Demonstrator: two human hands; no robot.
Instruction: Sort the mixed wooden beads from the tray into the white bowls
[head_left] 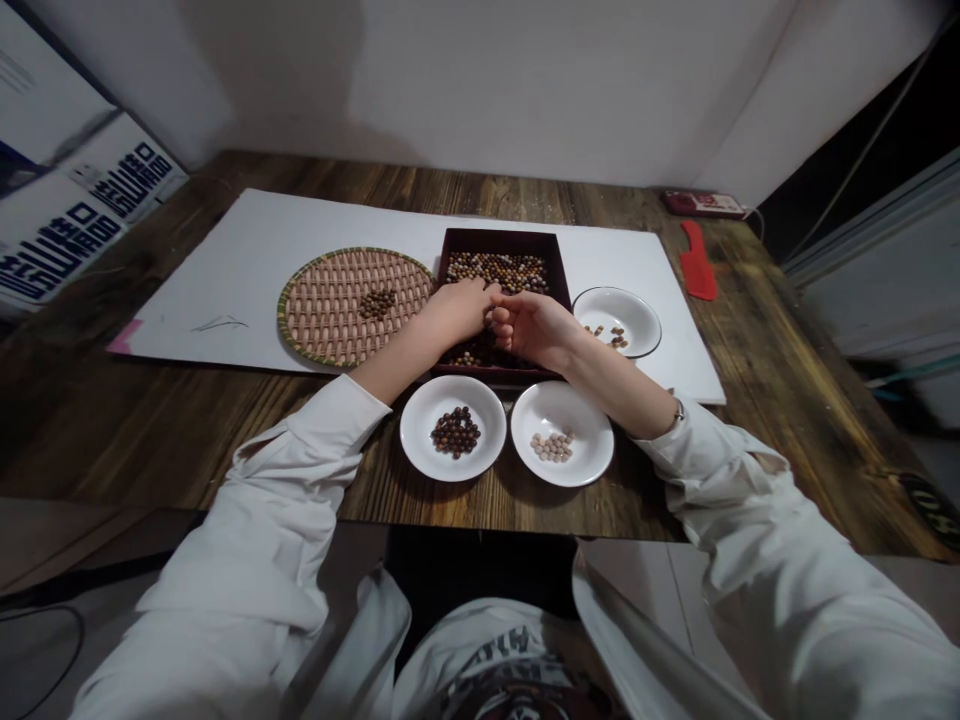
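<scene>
Wooden tabletop (787,400) carries three bowls (454,392) (589,430) (626,307) and one box (501,240) beneath two hands (461,307) (538,328), each grip's closure and contents unclear.

A baggy white long-sleeved shirt (225,580) is worn open at the front, pretty creased all over, with the cuffs (341,408) pushed up past the wrists. Under it, a pale tee (480,618) is printed with dark lettering (514,640) and some dark reddish graphic (521,703), kinda too blurred to be read. A small shiny band (679,410) is worn by the right cuff.
</scene>
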